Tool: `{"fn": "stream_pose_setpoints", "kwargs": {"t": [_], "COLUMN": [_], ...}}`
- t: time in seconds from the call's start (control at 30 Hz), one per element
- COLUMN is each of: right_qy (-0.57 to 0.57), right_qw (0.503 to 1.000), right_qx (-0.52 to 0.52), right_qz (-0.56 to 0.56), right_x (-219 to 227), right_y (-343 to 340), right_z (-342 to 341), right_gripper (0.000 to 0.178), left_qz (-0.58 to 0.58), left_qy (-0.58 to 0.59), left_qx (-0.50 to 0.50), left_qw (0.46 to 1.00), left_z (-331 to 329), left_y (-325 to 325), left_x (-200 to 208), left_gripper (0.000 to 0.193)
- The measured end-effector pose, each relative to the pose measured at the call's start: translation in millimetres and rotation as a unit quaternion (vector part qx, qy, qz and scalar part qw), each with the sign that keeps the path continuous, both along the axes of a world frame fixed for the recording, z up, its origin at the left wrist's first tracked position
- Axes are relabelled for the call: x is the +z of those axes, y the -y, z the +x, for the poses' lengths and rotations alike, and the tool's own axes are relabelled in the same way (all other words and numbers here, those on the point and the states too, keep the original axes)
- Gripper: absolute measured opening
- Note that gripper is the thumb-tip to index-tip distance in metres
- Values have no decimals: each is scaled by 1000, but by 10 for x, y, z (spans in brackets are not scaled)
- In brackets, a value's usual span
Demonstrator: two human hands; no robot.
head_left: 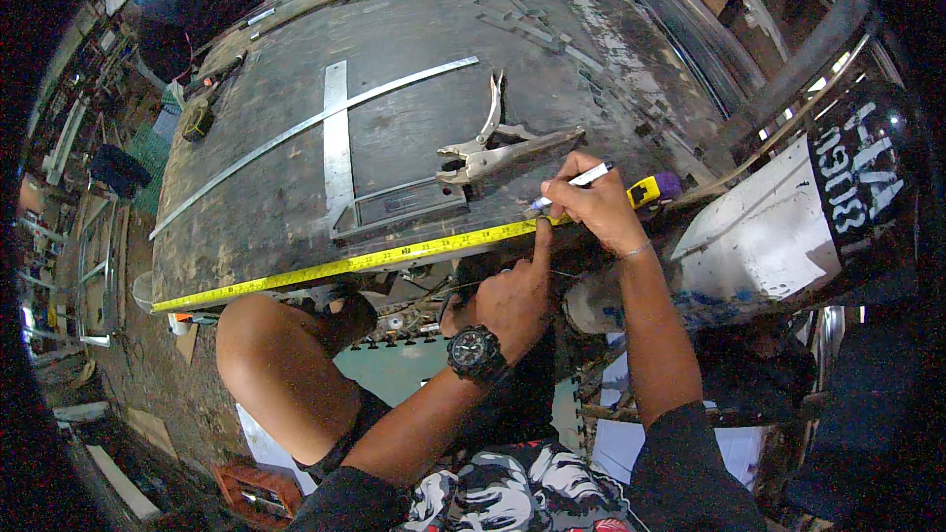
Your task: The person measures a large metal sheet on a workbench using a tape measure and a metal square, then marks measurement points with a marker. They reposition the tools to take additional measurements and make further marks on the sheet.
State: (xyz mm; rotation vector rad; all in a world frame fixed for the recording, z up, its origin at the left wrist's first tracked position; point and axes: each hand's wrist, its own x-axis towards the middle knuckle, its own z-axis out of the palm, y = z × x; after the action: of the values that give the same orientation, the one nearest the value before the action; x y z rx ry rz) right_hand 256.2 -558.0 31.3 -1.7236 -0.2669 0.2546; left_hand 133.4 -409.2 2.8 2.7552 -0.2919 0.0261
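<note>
A yellow tape measure blade (345, 264) stretches along the near edge of a dark metal-topped table (266, 207). Its yellow and dark case (655, 190) lies at the right, just beyond my right hand. My right hand (596, 212) grips a white marker pen (576, 187), tip down beside the blade. My left hand (512, 300) comes from below the edge; one extended finger presses on the blade near the pen tip, and the other fingers are curled and partly hidden. Locking pliers (507, 145), with handles spread, lie just beyond my hands.
A flat metal strip (394, 87) crosses a wider metal strip (337, 138), with a small angled frame (409, 207) nearby. A second tape measure (197, 121) sits at the table's left. A large black-and-white cylinder (759, 227) lies at right. An orange crate (258, 491) is at lower left.
</note>
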Motion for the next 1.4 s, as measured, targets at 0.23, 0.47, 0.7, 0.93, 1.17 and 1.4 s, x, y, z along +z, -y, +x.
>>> {"fn": "stream_pose_setpoints", "kwargs": {"t": [0.23,0.47,0.7,0.93,1.17,1.4], "right_qy": [-7,5,20,39,9,4], "right_qw": [1000,1000,1000,998,1000,1000], "right_qx": [1,13,0,-39,-14,7], "right_qz": [-2,-21,-11,2,4,-11], "right_x": [-69,-71,-85,-66,-107,-77], "right_y": [12,28,10,82,196,224], "right_z": [37,35,41,43,101,101], "right_gripper": [21,20,19,18,18,19], "left_qz": [-37,-19,-29,-18,2,19], "left_qy": [-1,-16,-17,-53,-23,-23], "left_qx": [-21,-31,-33,-21,-51,-65], "left_qw": [999,999,999,998,998,997], "left_z": [44,63,49,57,79,133], "left_y": [17,5,3,22,91,188], "left_x": [11,50,71,133,128,133], "left_gripper": [77,78,80,85,76,74]}}
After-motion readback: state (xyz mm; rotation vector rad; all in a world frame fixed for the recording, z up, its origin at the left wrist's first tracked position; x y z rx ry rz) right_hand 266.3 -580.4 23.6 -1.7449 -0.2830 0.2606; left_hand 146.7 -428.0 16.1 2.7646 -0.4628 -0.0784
